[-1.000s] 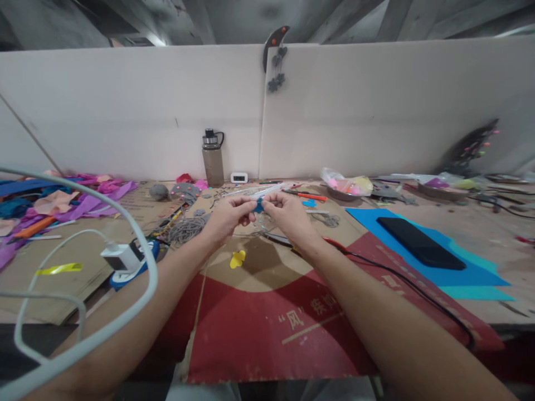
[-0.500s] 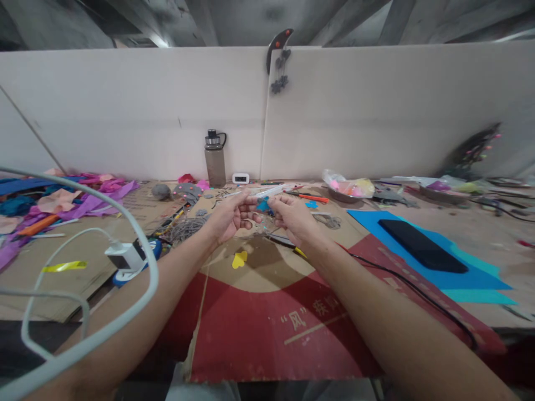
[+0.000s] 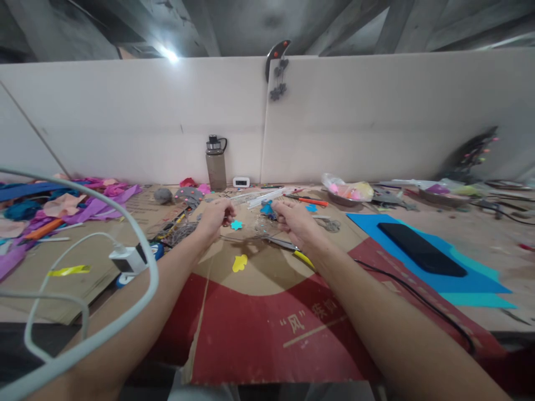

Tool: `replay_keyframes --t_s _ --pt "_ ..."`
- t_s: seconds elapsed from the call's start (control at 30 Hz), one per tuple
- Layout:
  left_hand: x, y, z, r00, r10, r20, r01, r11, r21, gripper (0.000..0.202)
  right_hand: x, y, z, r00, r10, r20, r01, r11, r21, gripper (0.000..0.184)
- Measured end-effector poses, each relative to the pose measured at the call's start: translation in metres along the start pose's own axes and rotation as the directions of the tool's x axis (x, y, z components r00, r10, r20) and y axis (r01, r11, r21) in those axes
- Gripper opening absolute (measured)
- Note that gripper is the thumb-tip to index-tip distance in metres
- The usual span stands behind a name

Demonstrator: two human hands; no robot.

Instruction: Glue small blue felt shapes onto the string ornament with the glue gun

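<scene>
Both my hands hover over the brown and red cardboard (image 3: pixel 267 312) in the middle of the table. My right hand (image 3: pixel 295 218) is closed, pinching a small blue cut-out piece (image 3: pixel 266 209) at its fingertips. Further left, my left hand (image 3: pixel 214 218) has its fingers curled together; what they hold, if anything, is too small to make out. A small blue flower cut-out (image 3: pixel 237 225) lies on the cardboard just right of my left hand. A yellow flower cut-out (image 3: pixel 239 263) lies nearer to me, between my forearms.
A water bottle (image 3: pixel 215 162) stands at the back wall. A dark phone (image 3: pixel 420 249) rests on blue sheets (image 3: pixel 468 278) at right. Scissors (image 3: pixel 288 245) lie under my right wrist. A white charger (image 3: pixel 125 259) and cable sit left, beyond them purple paper scraps (image 3: pixel 83 206).
My hands, joined on the blue piece before, have drawn apart. The left hand went left and down. A small blue flower now lies on the cardboard.
</scene>
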State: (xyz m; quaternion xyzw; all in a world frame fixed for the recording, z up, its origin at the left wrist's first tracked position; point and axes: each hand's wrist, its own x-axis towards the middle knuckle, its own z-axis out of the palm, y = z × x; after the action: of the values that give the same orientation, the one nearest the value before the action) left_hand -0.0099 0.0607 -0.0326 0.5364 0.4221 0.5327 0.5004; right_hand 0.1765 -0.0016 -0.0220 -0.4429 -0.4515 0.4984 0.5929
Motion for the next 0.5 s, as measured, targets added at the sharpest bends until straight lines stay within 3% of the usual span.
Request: replay_keyframes --t_s 0.23,0.5 --pt "-0.0050 0.0097 -0.0017 0.999 0.007 0.040 -0.008 1.000 0.008 0.025 0.0017 0.0022 -0.0005 1.000 0.013 -0.018 -0.013 1.000 -0.017 0.026" --pt "-0.0061 0.0057 0.0016 0.969 0.105 0.223 -0.107 0.994 -0.003 0.037 -0.0029 -0.0005 0.0044 0.997 0.081 -0.013 -0.081 0.996 0.038 0.027"
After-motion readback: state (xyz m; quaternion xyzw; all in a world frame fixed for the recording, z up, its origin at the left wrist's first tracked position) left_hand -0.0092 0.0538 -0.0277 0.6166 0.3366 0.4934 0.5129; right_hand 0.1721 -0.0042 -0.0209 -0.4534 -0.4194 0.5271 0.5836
